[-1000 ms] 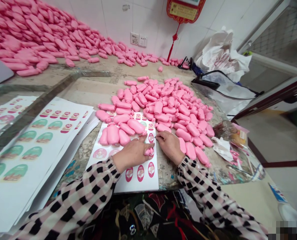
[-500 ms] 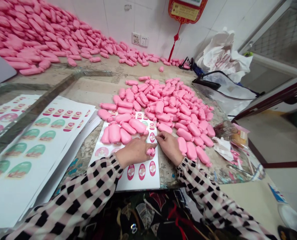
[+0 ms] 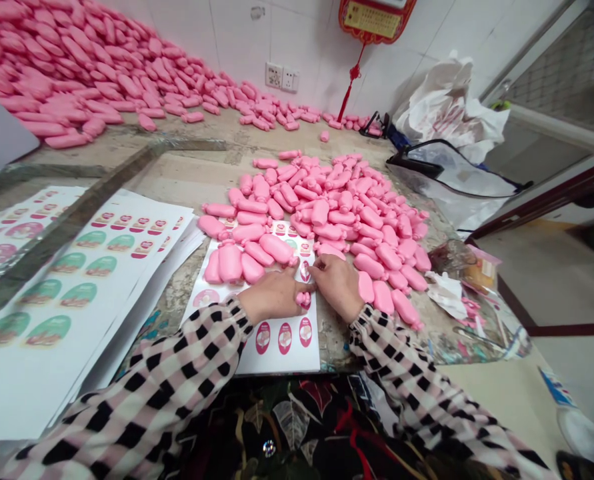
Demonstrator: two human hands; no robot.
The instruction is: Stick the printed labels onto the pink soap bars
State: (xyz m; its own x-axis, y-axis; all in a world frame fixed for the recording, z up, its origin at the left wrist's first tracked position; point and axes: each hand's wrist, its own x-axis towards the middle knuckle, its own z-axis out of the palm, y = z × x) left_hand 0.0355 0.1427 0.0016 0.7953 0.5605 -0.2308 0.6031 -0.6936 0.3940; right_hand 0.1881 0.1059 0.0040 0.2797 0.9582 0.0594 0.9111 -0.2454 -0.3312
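Note:
A sheet of stickers [image 3: 277,363] lies in front of me, with pink oval stickers along its near and right sides. My left hand [image 3: 273,293] rests on it, its lower fingers curled round a small pink sausage-shaped piece [image 3: 303,300] and its index finger reaching the sheet. Thumb and fingertips of my right hand [image 3: 339,285] pinch at the edge of an oval sticker [image 3: 305,271], which looks partly lifted. Several pink sausage-shaped pieces [image 3: 231,263] cover the sheet's upper left, just beyond my left hand. Beyond both hands, a heap of the same pieces [image 3: 347,200] spreads over the table.
Stacked sticker sheets [image 3: 77,333] stand at the left, under a metal bar [image 3: 97,190]. A larger pink pile [image 3: 87,67] leans along the wall. On the right are a crumpled tissue [image 3: 447,295], a plastic packet [image 3: 479,270] and a clear zip bag [image 3: 451,180].
My right hand has shifted slightly, its fingertips now over the oval sticker's edge, which looks more lifted. My left hand keeps the small pink piece. The view has tilted a little.

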